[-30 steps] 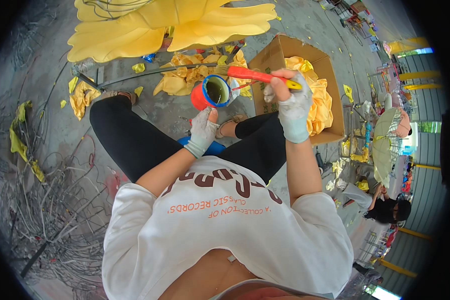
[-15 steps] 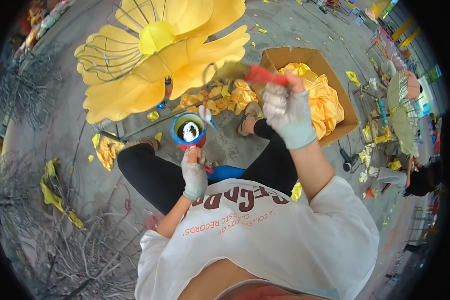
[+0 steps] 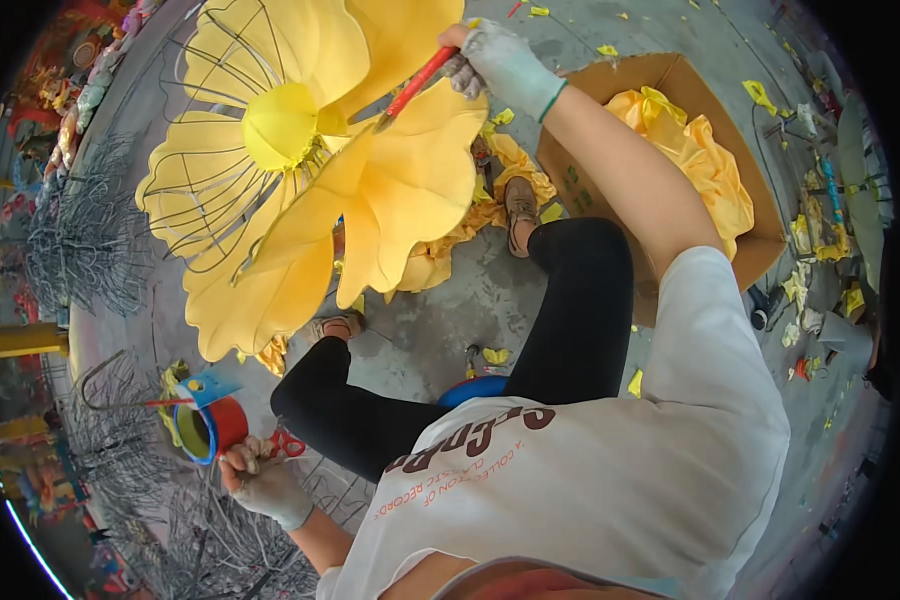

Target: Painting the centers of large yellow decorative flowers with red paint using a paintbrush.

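Observation:
In front of me stands a big yellow fabric flower (image 3: 400,190) on a wire frame, with a rounded yellow centre (image 3: 278,125). My right hand (image 3: 510,65), in a stained pale fingerless glove, is closed round a red-handled brush (image 3: 420,85). The brush tip meets the upper edge of a front petal. At lower left my left hand (image 3: 270,490), gloved alike, grips a small red bucket (image 3: 230,424) with a blue rim, tilted on its side. A light-blue piece and a hooked wire (image 3: 95,385) are at its rim. Red scissor-like handles (image 3: 288,443) show beside that hand.
An open cardboard box (image 3: 595,200) of bunched yellow fabric (image 3: 705,170) stands to the right. Tangled grey wire frames (image 3: 85,240) fill the left side. Yellow scraps lie about the floor, and a blue round seat (image 3: 473,390) shows under me.
My right hand has carried the brush up and away from me onto the petal. The bucket has swung left and tipped over with my left hand. My view has turned.

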Tool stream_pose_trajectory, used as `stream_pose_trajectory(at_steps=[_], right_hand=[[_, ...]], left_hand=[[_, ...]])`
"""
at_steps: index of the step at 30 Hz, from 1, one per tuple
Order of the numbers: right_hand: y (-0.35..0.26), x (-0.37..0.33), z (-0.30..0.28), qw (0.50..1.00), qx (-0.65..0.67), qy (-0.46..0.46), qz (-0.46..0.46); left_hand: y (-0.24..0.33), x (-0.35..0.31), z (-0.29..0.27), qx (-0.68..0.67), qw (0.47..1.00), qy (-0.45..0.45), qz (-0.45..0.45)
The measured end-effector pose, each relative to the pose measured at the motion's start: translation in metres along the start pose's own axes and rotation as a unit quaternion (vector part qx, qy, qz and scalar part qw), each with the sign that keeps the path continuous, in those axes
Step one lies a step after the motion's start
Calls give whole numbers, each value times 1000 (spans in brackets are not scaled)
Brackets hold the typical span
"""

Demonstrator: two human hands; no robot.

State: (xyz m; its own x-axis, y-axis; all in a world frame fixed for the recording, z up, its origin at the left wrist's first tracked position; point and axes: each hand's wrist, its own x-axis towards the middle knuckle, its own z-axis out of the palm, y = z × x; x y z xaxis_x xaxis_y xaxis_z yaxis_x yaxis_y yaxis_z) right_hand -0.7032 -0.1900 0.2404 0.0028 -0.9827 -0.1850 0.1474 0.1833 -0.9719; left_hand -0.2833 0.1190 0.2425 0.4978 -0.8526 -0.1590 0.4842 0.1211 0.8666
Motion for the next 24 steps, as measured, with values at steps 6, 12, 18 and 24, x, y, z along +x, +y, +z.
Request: stream_pose_trajectory(at_steps=[6,12,18,24], right_hand=[[9,42,-1,998,-47,-35,16],[6,70,-9,995,-75,-57,27],[23,97,-6,986,-74,-125,88],[27,126,-15,986,-57,-122,94]], left_hand=[[0,20,-4,16,998,16,64],[-10,17,12,2,994,36,105],[-14,10,34,-5,992,42,115],[-15,11,61,6,990,69,124]])
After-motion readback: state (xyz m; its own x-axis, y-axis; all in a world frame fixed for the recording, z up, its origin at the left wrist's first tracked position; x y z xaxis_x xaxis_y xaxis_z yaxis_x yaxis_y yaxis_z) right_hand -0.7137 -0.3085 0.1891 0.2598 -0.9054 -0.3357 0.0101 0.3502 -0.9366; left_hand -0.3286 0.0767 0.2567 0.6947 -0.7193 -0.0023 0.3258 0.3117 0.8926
